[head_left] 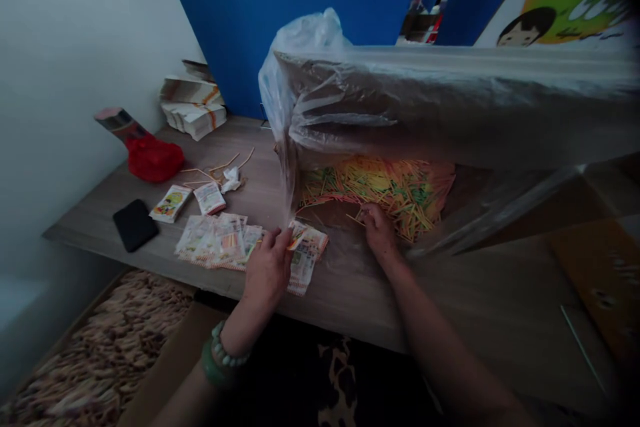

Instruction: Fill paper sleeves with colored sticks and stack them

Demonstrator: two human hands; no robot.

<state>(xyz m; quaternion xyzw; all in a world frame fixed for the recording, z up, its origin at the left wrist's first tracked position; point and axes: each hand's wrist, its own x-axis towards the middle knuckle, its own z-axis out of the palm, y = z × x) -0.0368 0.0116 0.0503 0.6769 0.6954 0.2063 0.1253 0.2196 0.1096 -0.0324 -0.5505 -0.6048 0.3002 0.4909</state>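
My left hand [269,268] is over the front of the table, its fingers curled around the edge of a small printed plastic packet [298,239]. Under and beside it lie several more flat packets [215,240] with red-striped edges. My right hand [379,235] reaches into the opening of a plastic-lined box, with thumb and fingers pinched on a thin yellowish stick [355,219]. Just beyond those fingers is a heap of thin coloured sticks [380,183], mostly orange, yellow and green. The clear plastic liner [345,107] drapes over the box's top and left side.
A black phone [135,224], filled packets [171,204], a red bag [155,159], crumpled tissue [231,180] and loose sticks [224,163] lie on the left of the table [100,213]. Stacked white packs [193,107] stand behind. A carton of brownish pieces [100,347] is below left.
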